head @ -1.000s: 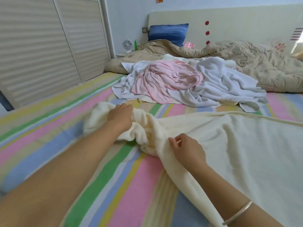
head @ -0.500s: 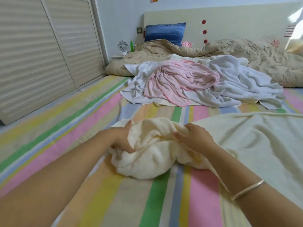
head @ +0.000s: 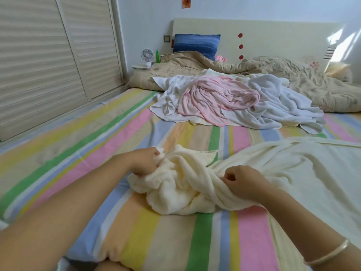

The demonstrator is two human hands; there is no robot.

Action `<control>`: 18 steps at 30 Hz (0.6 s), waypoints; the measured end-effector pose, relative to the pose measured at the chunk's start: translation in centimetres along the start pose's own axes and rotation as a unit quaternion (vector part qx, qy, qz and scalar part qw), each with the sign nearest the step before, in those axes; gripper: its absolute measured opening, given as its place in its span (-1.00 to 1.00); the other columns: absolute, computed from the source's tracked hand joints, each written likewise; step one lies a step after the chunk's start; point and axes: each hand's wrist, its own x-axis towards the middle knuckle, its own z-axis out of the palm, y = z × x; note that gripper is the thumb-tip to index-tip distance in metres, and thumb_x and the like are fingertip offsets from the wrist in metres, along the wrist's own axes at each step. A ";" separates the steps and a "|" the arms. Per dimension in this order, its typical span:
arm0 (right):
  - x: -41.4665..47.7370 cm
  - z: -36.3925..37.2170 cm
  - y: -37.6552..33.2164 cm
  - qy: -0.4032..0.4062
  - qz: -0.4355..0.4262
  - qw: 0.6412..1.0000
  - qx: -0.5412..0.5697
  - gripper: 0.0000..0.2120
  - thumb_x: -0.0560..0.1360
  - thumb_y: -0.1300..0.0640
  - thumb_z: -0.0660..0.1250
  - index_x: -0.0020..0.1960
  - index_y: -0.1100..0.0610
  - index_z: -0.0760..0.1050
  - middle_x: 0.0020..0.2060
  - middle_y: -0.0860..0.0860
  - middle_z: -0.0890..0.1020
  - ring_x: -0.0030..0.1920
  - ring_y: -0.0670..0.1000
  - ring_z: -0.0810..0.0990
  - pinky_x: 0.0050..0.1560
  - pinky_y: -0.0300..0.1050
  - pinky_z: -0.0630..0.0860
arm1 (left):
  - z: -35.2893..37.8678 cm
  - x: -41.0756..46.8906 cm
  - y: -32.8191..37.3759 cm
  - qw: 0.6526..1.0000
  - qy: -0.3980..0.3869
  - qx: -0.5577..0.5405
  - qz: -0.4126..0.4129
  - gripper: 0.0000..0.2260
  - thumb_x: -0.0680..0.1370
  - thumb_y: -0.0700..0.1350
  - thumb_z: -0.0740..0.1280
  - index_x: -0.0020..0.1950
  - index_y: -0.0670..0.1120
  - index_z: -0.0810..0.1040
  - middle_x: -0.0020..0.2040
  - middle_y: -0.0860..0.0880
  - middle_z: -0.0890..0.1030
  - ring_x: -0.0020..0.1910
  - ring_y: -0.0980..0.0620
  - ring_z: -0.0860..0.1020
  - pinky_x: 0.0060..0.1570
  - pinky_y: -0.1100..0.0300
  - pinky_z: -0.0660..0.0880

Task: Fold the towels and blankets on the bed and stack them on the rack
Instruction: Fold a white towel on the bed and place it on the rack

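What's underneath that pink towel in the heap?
The pink towel lies on white towels, with a cream edge peeking out below. What lies beneath its middle is covered.

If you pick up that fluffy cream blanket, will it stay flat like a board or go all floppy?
Probably floppy: the cream blanket bunches into soft folds where the left hand and right hand grip it. It likely won't slip out, since its surface looks fuzzy. Being large, spreading far to the right, it would probably drag and sag.

cream blanket (head: 293, 173) cropped right, red sticker (head: 186, 2) illegible
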 end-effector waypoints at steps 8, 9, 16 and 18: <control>-0.7 -0.3 -2.2 -0.239 -0.084 0.958 -0.136 0.01 0.28 -0.26 0.49 0.55 -0.09 0.01 0.45 -0.06 0.27 0.42 0.04 0.30 0.38 -0.01 0.30 | 2.8 -1.5 1.6 0.928 -0.028 0.353 0.115 -0.42 0.49 0.11 0.35 0.45 0.06 0.23 0.53 -0.06 0.18 0.54 -0.14 0.09 0.47 -0.10 0.13; -0.8 0.3 -2.7 -0.257 -0.083 0.947 -0.174 -0.04 0.27 -0.29 0.48 0.51 -0.06 0.10 0.38 -0.04 0.35 0.36 0.05 0.36 0.34 0.00 0.34 | 3.5 -1.7 1.8 0.923 -0.019 0.359 0.136 -0.57 0.48 0.08 0.35 0.30 0.05 0.33 0.38 -0.06 0.38 0.43 -0.13 0.30 0.37 -0.06 0.28; -1.0 0.4 -1.0 -0.188 -0.038 0.980 -0.046 -0.55 0.31 -0.22 0.47 0.04 -0.05 0.37 0.00 -0.07 0.47 0.02 0.01 0.46 -0.07 -0.15 0.39 | 2.4 -4.9 1.2 0.940 0.210 0.263 0.053 -0.60 0.44 0.06 0.37 0.18 -0.02 0.32 0.03 -0.05 0.55 -0.01 -0.13 0.55 -0.13 0.06 0.37; -0.8 0.3 -0.6 -0.067 0.005 0.996 0.052 -0.59 0.32 -0.19 0.48 -0.04 -0.04 0.34 -0.05 -0.08 0.46 -0.04 0.01 0.46 -0.17 -0.16 0.33 | 1.3 -5.1 1.6 0.889 0.388 0.239 0.042 -0.57 0.42 -0.05 0.43 0.21 -0.06 0.36 0.04 -0.08 0.53 0.02 -0.15 0.52 -0.06 0.02 0.36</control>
